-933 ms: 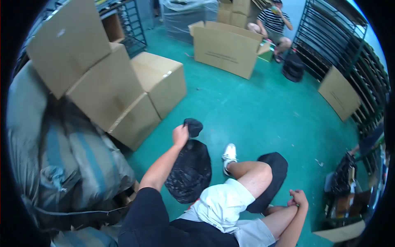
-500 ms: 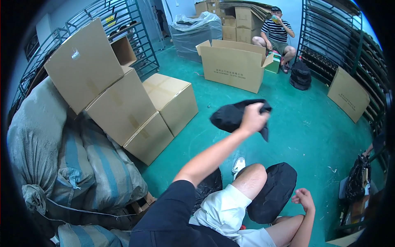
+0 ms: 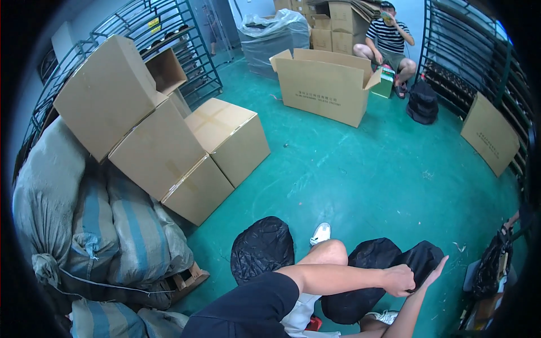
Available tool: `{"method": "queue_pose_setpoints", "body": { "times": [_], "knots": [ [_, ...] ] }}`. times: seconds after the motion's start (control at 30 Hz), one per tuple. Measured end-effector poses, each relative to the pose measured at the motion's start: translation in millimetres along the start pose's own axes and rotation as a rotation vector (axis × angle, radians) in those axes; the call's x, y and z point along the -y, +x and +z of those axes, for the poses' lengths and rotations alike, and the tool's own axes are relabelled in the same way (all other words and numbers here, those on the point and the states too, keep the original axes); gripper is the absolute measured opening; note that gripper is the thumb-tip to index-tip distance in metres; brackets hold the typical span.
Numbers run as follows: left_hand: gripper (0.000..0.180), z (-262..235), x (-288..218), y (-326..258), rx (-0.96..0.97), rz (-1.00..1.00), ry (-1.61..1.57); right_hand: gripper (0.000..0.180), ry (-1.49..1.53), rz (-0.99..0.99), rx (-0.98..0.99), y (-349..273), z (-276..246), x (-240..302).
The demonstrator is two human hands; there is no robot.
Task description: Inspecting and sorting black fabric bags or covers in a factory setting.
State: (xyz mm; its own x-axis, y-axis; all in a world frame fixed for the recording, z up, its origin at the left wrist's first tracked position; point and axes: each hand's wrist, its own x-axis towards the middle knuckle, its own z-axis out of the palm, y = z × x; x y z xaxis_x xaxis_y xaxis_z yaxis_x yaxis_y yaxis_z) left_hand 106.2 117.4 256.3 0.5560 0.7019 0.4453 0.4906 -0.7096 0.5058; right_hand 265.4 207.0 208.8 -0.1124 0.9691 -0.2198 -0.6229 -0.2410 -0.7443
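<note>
The person's left hand point(image 3: 399, 280) reached across the body and was clenched on the edge of a soft black cloth piece point(image 3: 424, 262), which was held raised off the floor point(image 3: 338, 174) at the right. The right hand point(image 3: 437, 274) was flat against the cloth's right side, fingers extended; its thumb was hidden. Just left of the cloth, partly behind the left forearm, a large black bundle point(image 3: 348, 307) lay by the bent legs. A wrinkled black bag point(image 3: 263, 249) sat on the other side of the knee. Stacked cartons point(image 3: 158, 143) stood at the left above striped sacks point(image 3: 135, 236), and an open carton point(image 3: 324, 87) stood farther off.
</note>
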Motion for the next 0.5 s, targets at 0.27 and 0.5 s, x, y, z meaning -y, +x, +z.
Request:
{"method": "queue_pose_setpoints", "body": {
  "times": [0.27, 0.5],
  "knots": [
    [0.023, 7.0, 17.0, 27.2, 0.104, -0.082, -0.065, 0.033, 0.013, 0.205, -0.114, 8.2, 2.9, 12.5],
    [0.035, -10.2, 28.0, 25.1, 0.426, -0.128, -0.274, 0.022, -0.357, -0.001, -0.173, 49.0, -96.3, -3.4]
  ]
}}
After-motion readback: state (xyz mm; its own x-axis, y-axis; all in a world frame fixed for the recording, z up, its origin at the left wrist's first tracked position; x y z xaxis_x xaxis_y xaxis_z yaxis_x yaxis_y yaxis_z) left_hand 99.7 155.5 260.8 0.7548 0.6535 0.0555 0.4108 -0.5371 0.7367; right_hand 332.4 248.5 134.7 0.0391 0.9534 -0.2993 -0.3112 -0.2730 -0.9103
